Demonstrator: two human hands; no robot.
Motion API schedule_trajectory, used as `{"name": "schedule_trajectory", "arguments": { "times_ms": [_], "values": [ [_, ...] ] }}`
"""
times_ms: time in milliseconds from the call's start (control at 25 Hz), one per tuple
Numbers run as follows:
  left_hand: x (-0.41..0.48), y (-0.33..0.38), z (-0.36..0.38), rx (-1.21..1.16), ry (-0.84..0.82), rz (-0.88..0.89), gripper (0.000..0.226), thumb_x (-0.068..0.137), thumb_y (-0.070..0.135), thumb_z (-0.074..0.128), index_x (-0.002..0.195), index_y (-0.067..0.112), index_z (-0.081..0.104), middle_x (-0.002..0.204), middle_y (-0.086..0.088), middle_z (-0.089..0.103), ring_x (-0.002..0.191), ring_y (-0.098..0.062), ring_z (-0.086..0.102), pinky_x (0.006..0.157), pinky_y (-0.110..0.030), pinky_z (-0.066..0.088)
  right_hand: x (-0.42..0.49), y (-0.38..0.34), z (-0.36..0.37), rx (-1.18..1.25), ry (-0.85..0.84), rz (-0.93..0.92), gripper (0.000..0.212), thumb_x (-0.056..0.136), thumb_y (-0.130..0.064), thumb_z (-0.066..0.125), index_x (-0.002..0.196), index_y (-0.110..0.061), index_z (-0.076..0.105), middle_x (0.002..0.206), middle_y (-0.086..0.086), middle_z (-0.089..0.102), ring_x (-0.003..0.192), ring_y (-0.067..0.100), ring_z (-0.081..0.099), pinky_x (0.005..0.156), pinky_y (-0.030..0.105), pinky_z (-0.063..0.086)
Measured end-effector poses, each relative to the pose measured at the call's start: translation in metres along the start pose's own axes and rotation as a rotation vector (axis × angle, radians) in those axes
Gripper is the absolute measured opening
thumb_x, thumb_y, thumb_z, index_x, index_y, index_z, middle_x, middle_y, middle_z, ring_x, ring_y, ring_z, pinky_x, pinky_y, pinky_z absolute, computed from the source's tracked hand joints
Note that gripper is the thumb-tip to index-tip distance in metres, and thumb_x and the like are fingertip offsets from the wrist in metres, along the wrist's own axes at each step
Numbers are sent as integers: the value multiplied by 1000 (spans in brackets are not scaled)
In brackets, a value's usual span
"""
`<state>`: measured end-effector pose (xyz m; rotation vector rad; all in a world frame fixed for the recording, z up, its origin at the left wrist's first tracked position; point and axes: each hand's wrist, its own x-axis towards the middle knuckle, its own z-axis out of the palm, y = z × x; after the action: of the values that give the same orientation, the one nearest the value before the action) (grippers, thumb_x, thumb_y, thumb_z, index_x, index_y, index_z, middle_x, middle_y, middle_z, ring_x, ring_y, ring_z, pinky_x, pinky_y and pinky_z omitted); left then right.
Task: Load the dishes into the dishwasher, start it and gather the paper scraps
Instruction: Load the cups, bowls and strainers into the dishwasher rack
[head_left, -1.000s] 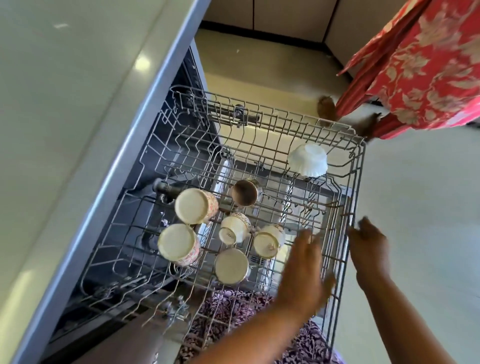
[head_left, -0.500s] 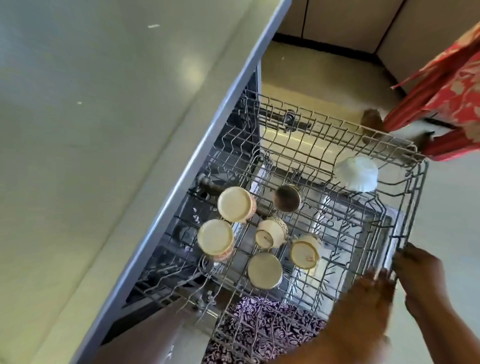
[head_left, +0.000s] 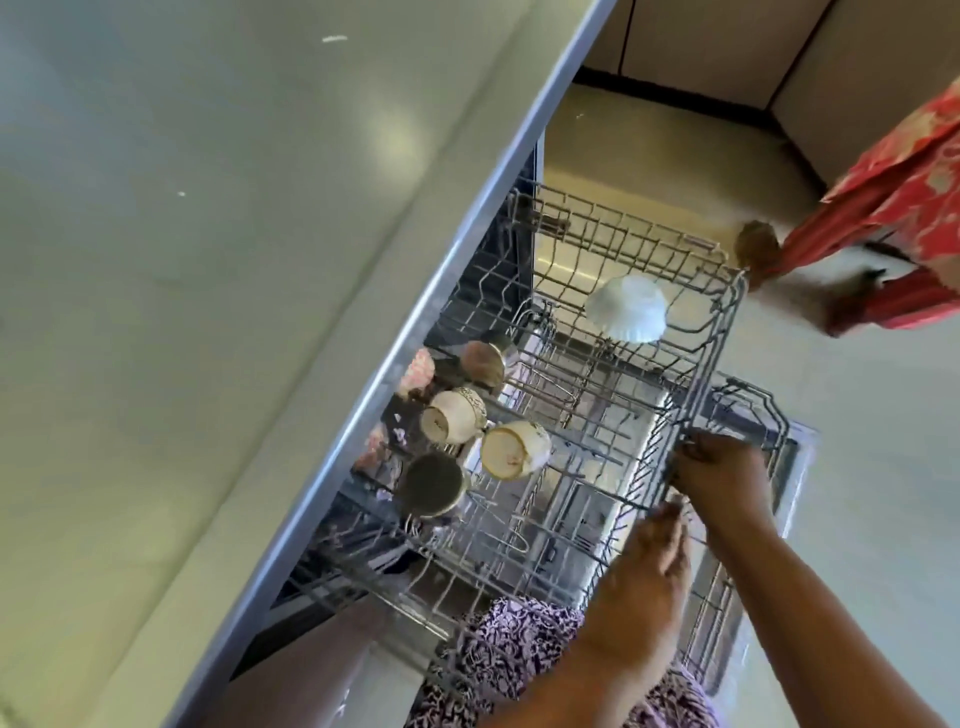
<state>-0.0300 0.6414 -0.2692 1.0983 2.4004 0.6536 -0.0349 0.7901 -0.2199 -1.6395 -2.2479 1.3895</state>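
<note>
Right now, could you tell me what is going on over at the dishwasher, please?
A person is working at the open dishwasher, handling its upper rack. The right hand grips the rack's front rim, and the left hand touches the same rim beside it. The rack stands partly drawn out from under the counter, holding several cups and an upside-down white bowl. A second person in red patterned clothing stands beyond it.

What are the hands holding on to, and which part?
The right hand grips the wire rack by its front rim. The left hand is at that rim too; blur hides whether it grips.
</note>
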Motion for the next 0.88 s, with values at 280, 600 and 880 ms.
{"name": "schedule_trajectory", "arguments": {
  "times_ms": [280, 600, 880],
  "values": [
    [0, -52, -63, -33, 55, -43, 113, 58, -14, 66, 149, 14, 5, 155, -6, 20, 130, -30, 43, 70, -23, 59, 9, -70, 76, -2, -202, -158, 14, 77, 3, 60, 82, -6, 69, 77, 13, 70, 70, 27, 64, 64, 35, 52],
    [-6, -93, -101, 29, 197, 73, 78, 58, -14, 65, 132, 1, 47, 142, -9, 43, 130, -20, 37, 80, -22, 55, 8, -102, 108, 40, -253, -142, 13, 73, 8, 61, 66, -3, 64, 77, 21, 69, 77, 36, 68, 70, 51, 56],
    [-4, -114, -110, -69, 305, 15, 79, 65, -16, 56, 136, 13, 40, 145, -2, 40, 133, -16, 38, 94, -2, 37, 6, -122, 112, 203, -377, -159, 14, 77, 11, 58, 73, -1, 64, 66, 8, 62, 69, 25, 59, 76, 53, 55]
  ]
}}
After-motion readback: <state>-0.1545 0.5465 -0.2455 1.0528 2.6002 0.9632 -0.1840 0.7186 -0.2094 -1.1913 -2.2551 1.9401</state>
